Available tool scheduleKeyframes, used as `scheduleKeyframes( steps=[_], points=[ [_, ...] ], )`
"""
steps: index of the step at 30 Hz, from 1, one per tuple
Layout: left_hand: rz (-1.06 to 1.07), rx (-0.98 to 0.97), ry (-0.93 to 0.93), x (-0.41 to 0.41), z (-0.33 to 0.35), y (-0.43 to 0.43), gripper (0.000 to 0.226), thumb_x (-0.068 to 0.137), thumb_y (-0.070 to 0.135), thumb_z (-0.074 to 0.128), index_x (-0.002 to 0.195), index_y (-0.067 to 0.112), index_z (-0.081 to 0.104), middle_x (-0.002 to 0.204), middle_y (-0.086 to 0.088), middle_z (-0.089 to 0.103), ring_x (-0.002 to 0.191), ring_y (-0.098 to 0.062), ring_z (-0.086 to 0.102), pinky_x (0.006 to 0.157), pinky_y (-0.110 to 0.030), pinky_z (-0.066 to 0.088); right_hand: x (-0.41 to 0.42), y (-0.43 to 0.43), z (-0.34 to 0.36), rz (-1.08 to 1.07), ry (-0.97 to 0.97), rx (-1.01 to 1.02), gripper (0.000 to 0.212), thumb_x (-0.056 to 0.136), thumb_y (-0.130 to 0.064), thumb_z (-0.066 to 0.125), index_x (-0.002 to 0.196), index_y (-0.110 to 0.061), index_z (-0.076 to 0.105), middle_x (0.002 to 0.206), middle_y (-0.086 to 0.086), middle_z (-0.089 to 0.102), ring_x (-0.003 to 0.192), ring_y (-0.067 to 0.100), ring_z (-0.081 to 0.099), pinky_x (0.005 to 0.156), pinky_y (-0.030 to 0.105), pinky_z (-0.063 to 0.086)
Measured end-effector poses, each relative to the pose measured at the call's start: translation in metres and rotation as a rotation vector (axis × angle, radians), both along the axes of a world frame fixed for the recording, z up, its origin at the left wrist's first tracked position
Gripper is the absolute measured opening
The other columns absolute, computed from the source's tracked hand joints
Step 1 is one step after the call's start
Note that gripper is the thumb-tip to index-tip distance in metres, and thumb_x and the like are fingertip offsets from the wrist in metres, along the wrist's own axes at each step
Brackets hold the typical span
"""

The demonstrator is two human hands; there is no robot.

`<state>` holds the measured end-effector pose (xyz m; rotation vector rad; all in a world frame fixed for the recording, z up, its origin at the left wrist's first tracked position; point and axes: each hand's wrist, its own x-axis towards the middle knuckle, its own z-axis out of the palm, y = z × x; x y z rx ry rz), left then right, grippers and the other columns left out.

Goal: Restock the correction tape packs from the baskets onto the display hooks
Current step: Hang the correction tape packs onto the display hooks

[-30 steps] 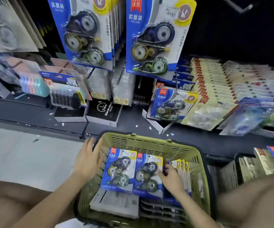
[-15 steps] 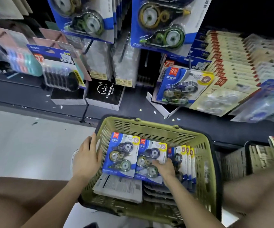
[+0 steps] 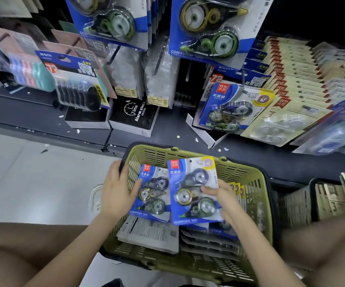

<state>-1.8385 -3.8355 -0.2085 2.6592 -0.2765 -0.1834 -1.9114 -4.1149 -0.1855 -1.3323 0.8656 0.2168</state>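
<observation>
Pick step: right hand (image 3: 219, 195) pinches correction tape pack (image 3: 194, 189) above basket (image 3: 250, 177); left hand (image 3: 116, 191) flat on basket wall. Next: raise it, hang it before hanging packs (image 3: 210, 38)

Two hands (image 3: 115, 193) (image 3: 223, 198), one green basket (image 3: 248, 175), one held pack (image 3: 192, 183).
</observation>
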Motion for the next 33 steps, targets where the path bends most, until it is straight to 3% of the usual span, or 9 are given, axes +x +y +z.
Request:
scheduleKeyframes(
  steps=[2,5,8,12,16,22,25,28,33],
  points=[
    [0.020,-0.195,0.099,-0.002,0.013,-0.018,0.069,0.095,0.054,0.047,0.140,0.002,0.049,0.143,-0.017,0.050,0.133,-0.032,0.047,0.111,-0.042,0.035,0.014,0.015,0.002,0.045,-0.034,0.065,0.027,0.083,0.005,0.068,0.103,-0.014,0.067,0.092,0.001,0.075,0.088,0.020,0.068,0.081,0.032,0.054],
    [0.179,-0.849,0.556,-0.008,0.037,-0.041,0.056,0.088,0.037,0.069,0.137,0.016,0.051,0.127,-0.004,0.067,0.115,-0.024,0.064,0.101,-0.041,0.048,0.034,0.050,-0.011,0.070,-0.050,0.232,0.035,0.080,-0.003,0.073,0.114,-0.011,0.065,0.107,0.010,0.074,0.102,0.032,0.067,0.096,0.046,0.049],
    [0.355,-1.102,0.575,-0.009,0.043,-0.041,0.038,0.079,0.016,0.080,0.113,0.017,0.062,0.102,-0.004,0.075,0.095,-0.025,0.070,0.080,-0.037,0.059,0.047,0.072,-0.027,0.044,0.002,0.382,0.063,0.075,-0.031,0.080,0.129,-0.008,0.058,0.121,0.016,0.068,0.110,0.035,0.064,0.101,0.049,0.048],
    [0.437,-0.888,0.344,0.005,0.047,-0.026,0.034,0.084,0.002,0.074,0.107,0.021,0.058,0.099,0.000,0.071,0.089,-0.017,0.068,0.084,-0.037,0.056,0.042,0.079,-0.061,-0.067,0.195,0.200,0.048,0.099,-0.045,0.052,0.131,-0.010,0.051,0.123,0.003,0.061,0.114,0.026,0.057,0.098,0.039,0.045],
    [0.383,-0.718,0.108,0.022,0.066,-0.013,0.045,0.078,0.021,0.079,0.117,0.014,0.056,0.100,0.003,0.068,0.087,-0.013,0.063,0.076,-0.023,0.049,0.038,0.102,-0.083,-0.065,0.253,0.080,0.080,0.091,-0.041,0.067,0.153,-0.012,0.026,0.152,0.011,0.040,0.137,0.032,0.041,0.112,0.049,0.036],
    [0.415,-0.669,0.016,0.033,0.073,-0.005,0.044,0.084,0.012,0.075,0.123,0.011,0.053,0.106,-0.002,0.067,0.095,-0.021,0.063,0.083,-0.034,0.049,0.055,0.117,-0.085,0.044,0.232,-0.023,0.077,0.089,-0.029,0.072,0.148,0.000,0.032,0.148,0.017,0.044,0.135,0.032,0.044,0.105,0.036,0.037],
    [0.386,-0.655,0.005,0.031,0.077,-0.007,0.040,0.085,0.011,0.074,0.119,0.012,0.053,0.098,0.005,0.066,0.088,-0.015,0.062,0.076,-0.023,0.047,0.059,0.116,-0.084,0.124,0.195,-0.068,0.081,0.090,-0.027,0.072,0.152,-0.001,0.027,0.156,0.014,0.035,0.141,0.032,0.037,0.114,0.038,0.034],
    [0.341,-0.587,-0.011,0.029,0.087,-0.009,0.035,0.085,0.010,0.074,0.113,0.015,0.055,0.088,0.016,0.060,0.078,0.001,0.057,0.064,-0.004,0.038,0.054,0.100,-0.066,0.161,0.102,-0.080,0.053,0.092,-0.015,0.069,0.140,-0.003,0.048,0.142,0.011,0.053,0.132,0.029,0.049,0.103,0.035,0.042],
    [0.252,-0.500,-0.074,0.031,0.111,-0.014,0.033,0.085,0.013,0.074,0.113,0.018,0.056,0.083,0.023,0.058,0.082,-0.017,0.056,0.061,-0.022,0.037,0.041,0.035,0.000,0.370,-0.166,-0.351,0.024,0.090,-0.016,0.068,0.113,-0.010,0.064,0.115,0.009,0.069,0.105,0.018,0.063,0.094,0.037,0.047]
  ],
)
